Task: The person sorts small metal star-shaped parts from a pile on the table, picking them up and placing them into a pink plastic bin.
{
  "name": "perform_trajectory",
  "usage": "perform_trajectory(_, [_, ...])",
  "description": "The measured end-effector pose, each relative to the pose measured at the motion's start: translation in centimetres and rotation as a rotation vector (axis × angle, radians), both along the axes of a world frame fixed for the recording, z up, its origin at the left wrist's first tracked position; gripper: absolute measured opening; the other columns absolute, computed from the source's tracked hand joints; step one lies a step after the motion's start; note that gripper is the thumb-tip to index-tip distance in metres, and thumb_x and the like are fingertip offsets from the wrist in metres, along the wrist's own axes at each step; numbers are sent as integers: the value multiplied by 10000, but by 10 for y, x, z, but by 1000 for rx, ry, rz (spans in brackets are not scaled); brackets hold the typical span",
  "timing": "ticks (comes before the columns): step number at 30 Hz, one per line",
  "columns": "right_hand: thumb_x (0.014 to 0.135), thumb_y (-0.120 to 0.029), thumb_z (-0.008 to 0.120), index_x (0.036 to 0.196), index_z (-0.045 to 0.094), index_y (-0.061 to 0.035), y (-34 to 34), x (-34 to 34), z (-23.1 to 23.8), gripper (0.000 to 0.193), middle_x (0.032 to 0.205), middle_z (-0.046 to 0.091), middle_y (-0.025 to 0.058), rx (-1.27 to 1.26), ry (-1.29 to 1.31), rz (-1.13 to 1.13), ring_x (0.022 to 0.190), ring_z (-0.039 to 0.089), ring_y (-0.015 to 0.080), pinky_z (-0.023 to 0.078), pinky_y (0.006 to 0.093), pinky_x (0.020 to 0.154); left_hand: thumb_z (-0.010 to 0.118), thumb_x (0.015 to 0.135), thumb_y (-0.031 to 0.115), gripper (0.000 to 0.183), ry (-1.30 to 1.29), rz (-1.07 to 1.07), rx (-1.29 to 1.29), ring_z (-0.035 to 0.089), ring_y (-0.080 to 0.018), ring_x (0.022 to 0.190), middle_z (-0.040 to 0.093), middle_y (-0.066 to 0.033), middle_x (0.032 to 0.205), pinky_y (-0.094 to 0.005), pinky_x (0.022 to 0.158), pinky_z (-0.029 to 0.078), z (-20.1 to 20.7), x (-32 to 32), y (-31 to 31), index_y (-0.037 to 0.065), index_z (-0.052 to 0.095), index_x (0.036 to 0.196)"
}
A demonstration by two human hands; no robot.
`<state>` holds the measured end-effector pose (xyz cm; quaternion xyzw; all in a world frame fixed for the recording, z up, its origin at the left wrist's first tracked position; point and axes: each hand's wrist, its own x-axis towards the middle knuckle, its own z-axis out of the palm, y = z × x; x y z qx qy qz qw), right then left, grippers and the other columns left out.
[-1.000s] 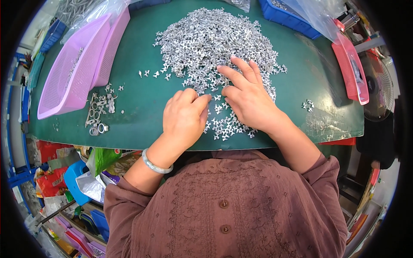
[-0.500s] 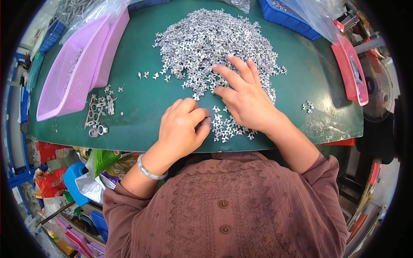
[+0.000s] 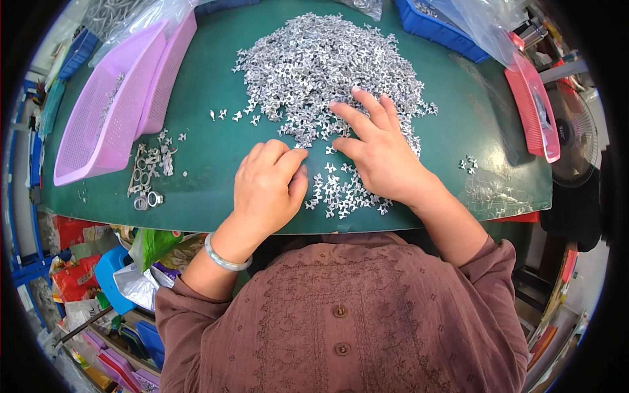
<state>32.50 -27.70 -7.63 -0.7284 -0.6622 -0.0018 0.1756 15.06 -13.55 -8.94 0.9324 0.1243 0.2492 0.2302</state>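
Observation:
A broad heap of small silver metal pieces [image 3: 321,62] covers the middle of the green table [image 3: 216,157]. My right hand [image 3: 386,154] lies over the heap's near right side, fingers spread, with the fingertips touching the pieces. Below that hand, close to the table's front edge, is a smaller loose group of the same pieces [image 3: 341,196]. My left hand [image 3: 265,183] is closed, its fingers curled in, just left of this group and near the heap's lower tip. Whatever its fingers may hold is hidden.
Two stacked lilac baskets [image 3: 105,141] stand at the left, with silver rings and scrap parts [image 3: 154,164] beside them. A pink basket [image 3: 534,105] and a fan [image 3: 573,131] are at the right. A blue tray [image 3: 439,29] sits at the back right.
My left hand has shifted a little left, and more of the small loose group shows beside it. My right hand has moved slightly right, fingers still spread.

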Motion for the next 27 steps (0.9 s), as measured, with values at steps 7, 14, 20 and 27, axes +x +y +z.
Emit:
perform_trajectory(7, [730, 1, 624, 1020, 736, -80, 4, 2, 2, 321, 1461, 446, 147, 6, -18, -17, 1444, 256, 407, 178, 661, 1154, 709, 746, 51, 242, -9, 22, 53, 570, -274, 768, 551, -60, 838, -401, 678, 484, -6, -2, 1, 79, 694, 986])
perform_trajectory(14, [735, -2, 628, 1008, 738, -88, 10, -2, 3, 307, 1472, 430, 145, -17, -68, 8, 1445, 246, 416, 178, 676, 1144, 710, 742, 46, 227, 11, 20, 53, 568, -272, 765, 547, -59, 832, -394, 668, 479, -5, -3, 1, 79, 697, 966])
perform_trajectory(20, [772, -17, 665, 943, 722, -105, 5, 3, 4, 201, 1461, 460, 111, 19, 14, -11, 1425, 292, 415, 199, 634, 1151, 705, 734, 29, 212, -3, -2, 33, 568, -271, 761, 552, -58, 834, -393, 664, 478, -6, -7, 2, 81, 696, 940])
perform_trajectory(27, [784, -62, 696, 883, 717, -98, 15, -2, -1, 108, 1441, 474, 111, 25, -44, -11, 1427, 288, 410, 204, 653, 1140, 697, 739, 26, 217, -1, 25, 30, 576, -281, 775, 567, -66, 852, -401, 681, 489, -6, -8, 1, 74, 688, 951])
